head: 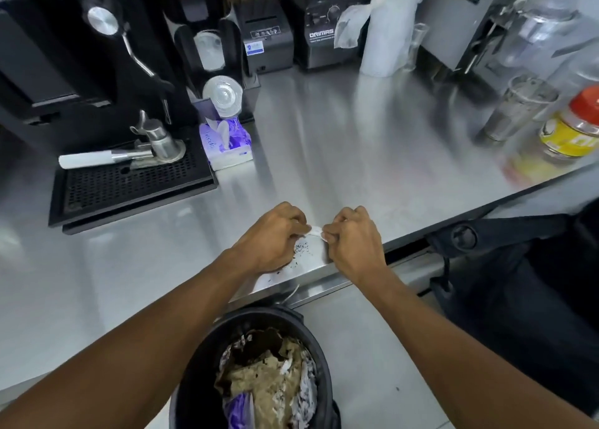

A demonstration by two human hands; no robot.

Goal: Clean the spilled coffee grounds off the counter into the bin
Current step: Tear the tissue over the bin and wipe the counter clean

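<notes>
Dark coffee grounds [303, 246] lie scattered on the steel counter [340, 156] close to its front edge. My left hand [272, 237] and my right hand [353, 237] are both closed on a small white tissue [315, 230] stretched between them, just beyond the grounds. A few specks also sit on the counter's lip under my left hand. Directly below the edge stands a black bin [256, 367], open and holding brown paper, white tissues and a purple wrapper.
An espresso machine with drip tray [129, 185] and portafilter [113, 158] stands at the left. A purple tissue pack [227, 143] is beside it. A glass [518, 108] and a yellow jar with red lid [573, 127] stand at the right. A black bag [518, 266] hangs right of the bin.
</notes>
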